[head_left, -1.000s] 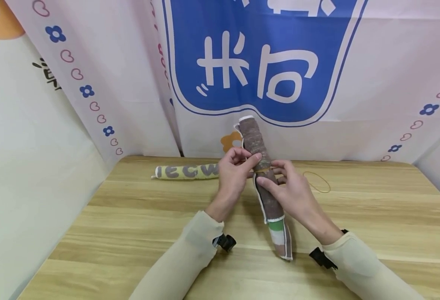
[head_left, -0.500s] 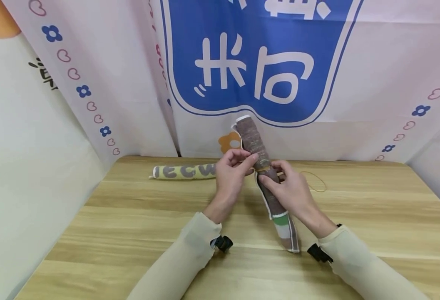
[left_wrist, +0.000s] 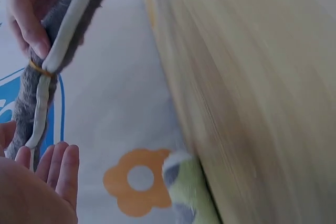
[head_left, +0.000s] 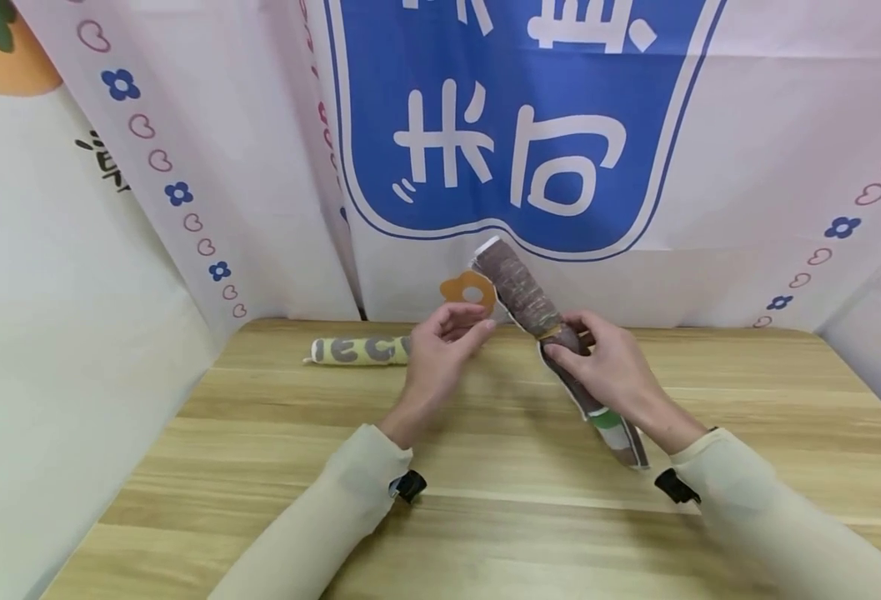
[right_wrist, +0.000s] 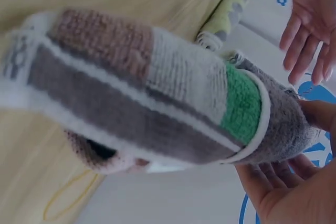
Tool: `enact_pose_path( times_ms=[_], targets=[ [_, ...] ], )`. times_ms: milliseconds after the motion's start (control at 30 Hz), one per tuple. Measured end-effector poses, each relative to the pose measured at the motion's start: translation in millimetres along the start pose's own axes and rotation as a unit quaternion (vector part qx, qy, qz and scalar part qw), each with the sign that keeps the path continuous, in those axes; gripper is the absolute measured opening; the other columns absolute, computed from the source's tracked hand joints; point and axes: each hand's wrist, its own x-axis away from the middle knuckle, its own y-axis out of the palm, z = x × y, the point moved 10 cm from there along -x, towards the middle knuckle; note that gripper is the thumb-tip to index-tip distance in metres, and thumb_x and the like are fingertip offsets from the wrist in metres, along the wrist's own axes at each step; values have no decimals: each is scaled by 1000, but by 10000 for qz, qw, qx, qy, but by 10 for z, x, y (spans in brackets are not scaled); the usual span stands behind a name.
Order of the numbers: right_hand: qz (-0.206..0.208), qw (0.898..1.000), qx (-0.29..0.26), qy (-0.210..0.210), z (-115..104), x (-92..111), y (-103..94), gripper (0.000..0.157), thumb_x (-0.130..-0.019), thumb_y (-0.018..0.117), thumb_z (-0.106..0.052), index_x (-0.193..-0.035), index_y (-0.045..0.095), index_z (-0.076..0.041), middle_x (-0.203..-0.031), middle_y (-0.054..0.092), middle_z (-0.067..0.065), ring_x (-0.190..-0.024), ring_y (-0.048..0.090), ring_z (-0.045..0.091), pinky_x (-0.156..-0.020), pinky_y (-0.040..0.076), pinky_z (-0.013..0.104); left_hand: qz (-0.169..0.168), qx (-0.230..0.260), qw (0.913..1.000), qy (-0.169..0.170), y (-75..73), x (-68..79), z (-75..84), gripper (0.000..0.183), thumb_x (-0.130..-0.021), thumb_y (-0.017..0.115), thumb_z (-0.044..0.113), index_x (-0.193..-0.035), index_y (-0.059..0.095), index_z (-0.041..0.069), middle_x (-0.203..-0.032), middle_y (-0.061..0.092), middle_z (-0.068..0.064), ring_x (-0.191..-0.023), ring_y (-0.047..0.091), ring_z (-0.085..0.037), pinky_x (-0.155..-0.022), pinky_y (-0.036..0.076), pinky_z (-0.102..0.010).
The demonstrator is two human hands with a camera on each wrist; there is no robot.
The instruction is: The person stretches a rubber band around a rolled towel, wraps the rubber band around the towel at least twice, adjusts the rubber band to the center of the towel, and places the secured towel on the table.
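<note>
Above the wooden tabletop (head_left: 260, 492), the brown roll (head_left: 518, 287) was held on a slant, its white-edged upper end leaning left in front of the printed backdrop (head_left: 748, 167). A thin orange band (head_left: 553, 332) circled it near the middle and drew it in there. Its lower end showed a green section (right_wrist: 241, 103) and paler ones beside it; whether that end touched the wood could not be told.

Just below the band, the right hand (head_left: 608, 358) held the roll, its grip pinching it between thumb and fingers. The left hand (head_left: 440, 346) was beside the roll and apart from it, its grip spread and holding nothing. Farther left, a yellow lettered roll (head_left: 361, 352) lay along the back of the tabletop, partly hidden by the left hand in the head view. A loose yellow loop (right_wrist: 47, 205) lay on the wood in the right wrist view.

The step in hand looked to be banding the brown roll, and the band seemed seated. The next move, as far as could be judged, called for a steady right grip beside the band, with the left hand free to straighten the roll or help lower it.
</note>
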Motion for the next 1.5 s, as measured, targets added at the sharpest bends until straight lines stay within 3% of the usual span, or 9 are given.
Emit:
enact_pose_path(
  times_ms=[167, 333, 600, 867, 1067, 1233, 1400, 1500],
  targets=[
    [80, 9983, 421, -396, 20, -37, -90, 41, -97, 79, -17, -130, 65, 3, -116, 73, 23, -98, 71, 36, -79, 58, 51, -215, -695, 9971, 220, -138, -44, 11, 26, -96, 83, 20, -118, 75, 9, -113, 77, 2, -102, 73, -15, -89, 59, -32],
    [43, 9945, 742, -734, 35, -78, -185, 39, -97, 79, -17, -130, 66, 1, -116, 73, 23, -97, 72, 37, -80, 56, 53, -434, -1220, 9912, 270, -288, -99, 1, 24, -96, 83, 19, -117, 75, 10, -114, 76, 1, -104, 73, -16, -91, 60, -32],
    [-97, 9861, 1227, -1118, 78, -132, -298, 37, -97, 79, -17, -129, 68, -2, -117, 72, 21, -99, 70, 37, -80, 55, 54, -766, -2252, 9697, 560, -520, -207, 49, 30, -95, 83, 18, -121, 73, 6, -120, 76, -5, -109, 73, -26, -90, 61, -38],
    [-60, 9715, 1627, -1720, 119, -166, -398, 36, -93, 83, -10, -125, 70, -3, -113, 74, 18, -95, 71, 37, -77, 56, 55, -1086, -3262, 9331, 1059, -660, -314, 103, 32, -94, 85, 18, -120, 74, 6, -120, 77, -10, -107, 74, -27, -87, 62, -44],
    [-300, 9632, 1790, -1982, 197, -219, -437, 37, -93, 84, -10, -126, 70, -3, -110, 73, 14, -91, 69, 31, -74, 55, 52, -1428, -4134, 8916, 1175, -686, -356, 35, 33, -92, 86, 19, -120, 75, 6, -119, 77, -11, -107, 73, -32, -90, 60, -46],
    [-301, 9548, 1831, -2324, 297, -220, -479, 39, -90, 86, -5, -125, 70, -1, -110, 67, 12, -87, 64, 26, -70, 54, 48, -1792, -4679, 8584, 1098, -692, -369, -138, 38, -93, 85, 23, -124, 74, 5, -122, 75, -12, -107, 73, -33, -90, 59, -48],
    [-254, 9496, 1953, -2439, 450, -203, -525, 39, -88, 86, 0, -123, 71, -1, -110, 66, 11, -89, 66, 28, -72, 57, 48, -1990, -4894, 8414, 1138, -717, -378, -290, 36, -92, 85, 23, -122, 75, 5, -115, 77, -12, -80, 71, -22, -75, 60, -42],
    [-309, 9481, 2078, -2389, 558, -200, -543, 38, -87, 85, 1, -123, 71, -1, -112, 68, 13, -93, 69, 32, -75, 58, 53, -2070, -4963, 8353, 1145, -736, -389, -352, 37, -91, 87, 24, -122, 76, 7, -113, 78, -10, -72, 68, -16, -69, 59, -38]
  ],
)
